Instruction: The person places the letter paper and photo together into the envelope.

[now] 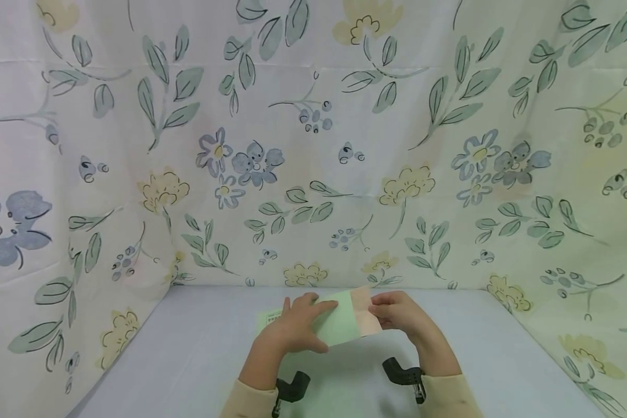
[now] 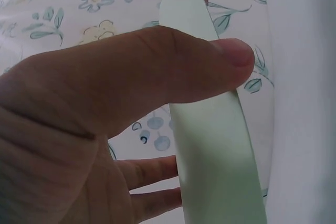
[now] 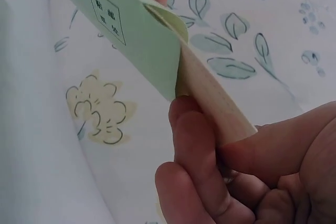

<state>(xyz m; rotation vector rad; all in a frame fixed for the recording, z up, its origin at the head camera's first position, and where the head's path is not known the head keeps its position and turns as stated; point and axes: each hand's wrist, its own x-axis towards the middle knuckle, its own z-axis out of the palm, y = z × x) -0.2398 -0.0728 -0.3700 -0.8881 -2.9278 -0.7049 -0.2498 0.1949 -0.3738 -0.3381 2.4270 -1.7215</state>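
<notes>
A pale green envelope (image 1: 339, 322) is held up above the table, slightly tilted. My left hand (image 1: 294, 326) grips it from the left, with the thumb (image 2: 210, 66) across the near face and other fingers behind. A printed box with characters shows on the envelope's other face (image 3: 139, 43) in the right wrist view. From its open right end sticks a pinkish-cream paper (image 1: 364, 312). My right hand (image 1: 399, 313) pinches that paper's outer edge between thumb and fingers. How much paper lies inside the envelope is hidden.
A white table (image 1: 177, 354) spreads under the hands. Floral cloth (image 1: 313, 151) hangs behind it and along both sides. Black camera mounts (image 1: 292, 388) are strapped at both wrists, near the cream sleeves (image 1: 251, 400).
</notes>
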